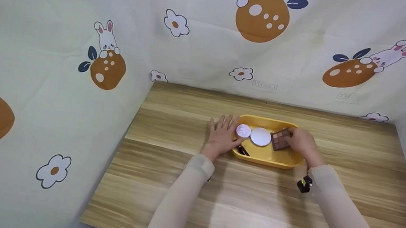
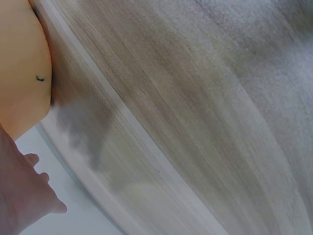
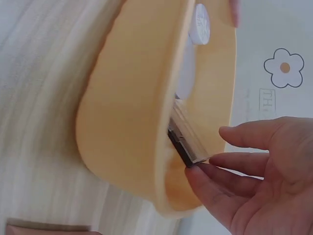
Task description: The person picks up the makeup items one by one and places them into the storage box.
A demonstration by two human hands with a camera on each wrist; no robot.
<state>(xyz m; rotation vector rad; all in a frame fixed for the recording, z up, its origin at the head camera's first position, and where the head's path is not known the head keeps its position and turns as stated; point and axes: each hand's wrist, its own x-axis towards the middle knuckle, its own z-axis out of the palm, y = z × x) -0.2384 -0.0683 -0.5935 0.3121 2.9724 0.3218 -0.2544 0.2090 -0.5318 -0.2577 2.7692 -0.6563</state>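
A yellow basket [image 1: 266, 162] stands on the wooden table, its outer wall [image 2: 24, 58] at the left edge of the left wrist view. My left hand [image 1: 222, 136] rests at its left end with fingers spread. My right hand [image 1: 303, 143] reaches over the right end, and its fingertips pinch the edge of a brown eyeshadow palette [image 1: 280, 139], which tilts inside the basket. The right wrist view shows the palette's edge [image 3: 183, 147] at the fingertips. Beside it lie a round white compact [image 1: 260, 137], a smaller round patterned case [image 1: 243, 130] and a slim black item [image 1: 243, 150].
Bare wood grain of the table [image 1: 245, 209] surrounds the basket. A pale cloth [image 1: 202, 46] printed with rabbits and flowers hangs behind and to the left. On the right wrist sits a black device [image 1: 305, 184].
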